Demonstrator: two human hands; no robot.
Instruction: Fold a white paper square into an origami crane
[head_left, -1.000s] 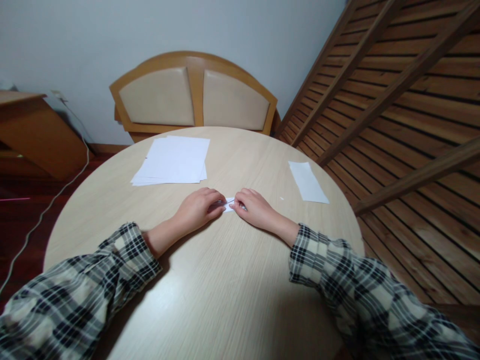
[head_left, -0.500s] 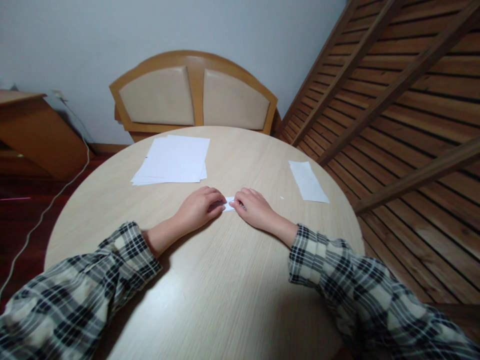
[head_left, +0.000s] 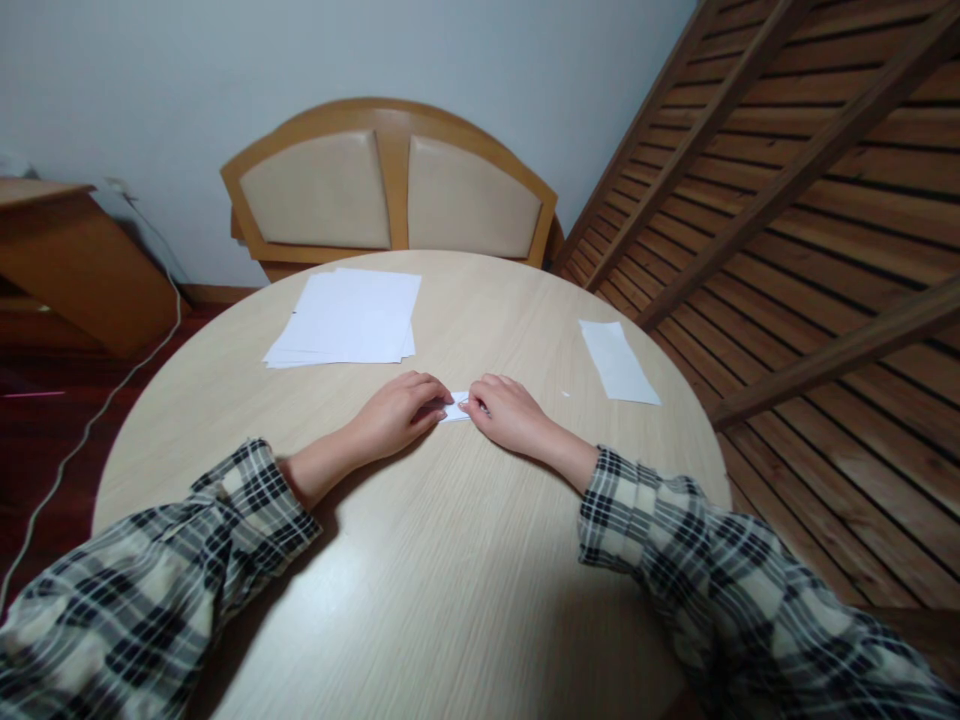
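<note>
A small piece of folded white paper lies on the round wooden table, between my two hands. My left hand grips its left side, with thumb and fingers drawn together. On the right side, my right hand has its fingers curled in and pinches the paper. Both hands rest low at the tabletop and cover much of the paper, so only its middle shows.
Behind my left hand lies a stack of white sheets. A white paper strip and a tiny white scrap are on the right. A padded headboard stands beyond the table, a slatted wooden structure at right.
My left hand has shifted very slightly left, showing a little more of the folded paper. My right hand keeps its pinch in nearly the same place.
</note>
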